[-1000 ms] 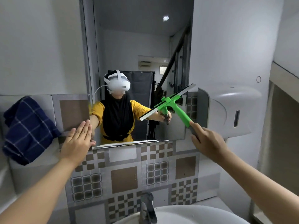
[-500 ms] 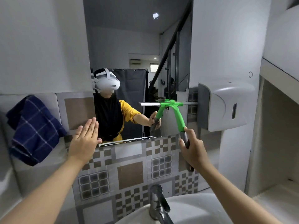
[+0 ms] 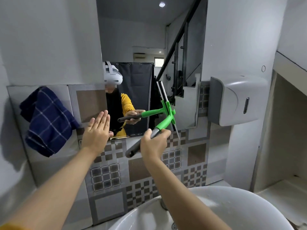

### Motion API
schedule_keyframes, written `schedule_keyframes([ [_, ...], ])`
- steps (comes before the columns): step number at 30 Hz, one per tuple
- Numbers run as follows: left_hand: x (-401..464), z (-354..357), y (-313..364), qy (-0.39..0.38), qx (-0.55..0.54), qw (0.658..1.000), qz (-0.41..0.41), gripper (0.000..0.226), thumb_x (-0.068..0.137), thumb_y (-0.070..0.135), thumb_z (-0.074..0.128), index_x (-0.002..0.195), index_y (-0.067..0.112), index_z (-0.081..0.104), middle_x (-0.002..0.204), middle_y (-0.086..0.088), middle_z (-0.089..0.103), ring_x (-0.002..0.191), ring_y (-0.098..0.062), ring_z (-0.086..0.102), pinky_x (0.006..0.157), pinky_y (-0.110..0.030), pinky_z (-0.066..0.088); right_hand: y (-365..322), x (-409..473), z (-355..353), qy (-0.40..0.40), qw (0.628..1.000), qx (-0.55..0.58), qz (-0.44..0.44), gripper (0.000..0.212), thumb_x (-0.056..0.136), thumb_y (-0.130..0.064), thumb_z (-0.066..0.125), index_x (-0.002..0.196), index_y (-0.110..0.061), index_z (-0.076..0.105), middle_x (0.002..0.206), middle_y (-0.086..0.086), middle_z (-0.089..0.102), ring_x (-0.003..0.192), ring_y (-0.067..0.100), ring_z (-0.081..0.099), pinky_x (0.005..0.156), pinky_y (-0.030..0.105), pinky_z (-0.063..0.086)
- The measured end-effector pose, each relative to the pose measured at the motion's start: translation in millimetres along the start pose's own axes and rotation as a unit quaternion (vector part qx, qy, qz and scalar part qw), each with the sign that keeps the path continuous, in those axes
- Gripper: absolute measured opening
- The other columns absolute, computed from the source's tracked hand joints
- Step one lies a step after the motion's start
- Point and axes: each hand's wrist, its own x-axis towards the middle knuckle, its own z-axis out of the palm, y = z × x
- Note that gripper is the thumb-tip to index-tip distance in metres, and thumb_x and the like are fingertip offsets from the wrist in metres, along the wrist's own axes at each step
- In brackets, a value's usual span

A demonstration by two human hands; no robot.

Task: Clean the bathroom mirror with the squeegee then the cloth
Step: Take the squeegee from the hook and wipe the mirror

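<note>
The mirror (image 3: 141, 30) is fixed to the wall above a band of patterned tiles. My right hand (image 3: 155, 143) grips the grey handle of the green squeegee (image 3: 165, 121). Its blade stands nearly upright against the lower right part of the glass. My left hand (image 3: 98, 131) is flat with fingers together, pressed on the wall at the mirror's lower left corner. A dark blue checked cloth (image 3: 45, 119) hangs on the wall to the left, away from both hands.
A white dispenser (image 3: 235, 100) juts from the wall right of the mirror. The white basin (image 3: 232, 206) lies below my arms, its tap mostly hidden behind my right forearm. A recessed shelf (image 3: 285, 188) opens at the far right.
The squeegee blade has turned from slanted, through level, to nearly upright, and my right hand has moved left and down. The view has shifted right. My left hand stays on the wall.
</note>
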Motion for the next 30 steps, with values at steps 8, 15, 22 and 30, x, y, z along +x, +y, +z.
schedule_keyframes([
  [8,-2,1,-6,-0.01,0.013,1.0,0.008,0.079,0.081,0.034,0.064,0.138,-0.004,0.024,0.147,-0.021,0.026,0.137,-0.03,0.024,0.11,-0.031,-0.019,9,-43,27,-0.05,0.999,-0.006,-0.013,0.029,0.093,-0.021,0.055,0.114,-0.016,0.035,0.074,0.003,0.057,0.061,0.017,0.059,0.057,0.035,0.055],
  [15,-2,7,-6,0.015,0.022,1.0,0.017,0.08,0.083,0.033,0.063,0.14,-0.004,0.021,0.148,-0.02,0.02,0.138,-0.029,0.021,0.111,-0.034,-0.014,22,-65,35,-0.078,0.996,-0.012,-0.049,0.029,0.092,-0.019,0.055,0.115,-0.015,0.036,0.07,0.001,0.06,0.057,0.01,0.059,0.051,0.021,0.051],
  [22,-3,10,-6,0.034,-0.002,0.999,0.02,0.077,0.081,0.026,0.065,0.14,-0.001,0.023,0.148,-0.019,0.026,0.138,-0.028,0.022,0.115,-0.037,0.0,37,-77,33,-0.105,0.988,-0.058,-0.093,0.03,0.092,-0.018,0.055,0.117,-0.014,0.038,0.067,0.008,0.061,0.049,0.012,0.056,0.044,0.025,0.049],
  [30,-9,18,-6,0.057,0.002,0.998,0.021,0.062,0.085,0.026,0.061,0.136,-0.001,0.037,0.143,-0.018,0.038,0.134,-0.028,0.035,0.114,-0.037,0.009,55,-71,16,-0.138,0.971,-0.128,-0.148,0.029,0.093,-0.014,0.052,0.119,-0.013,0.039,0.056,0.0,0.056,0.04,0.01,0.05,0.037,0.028,0.046],
])
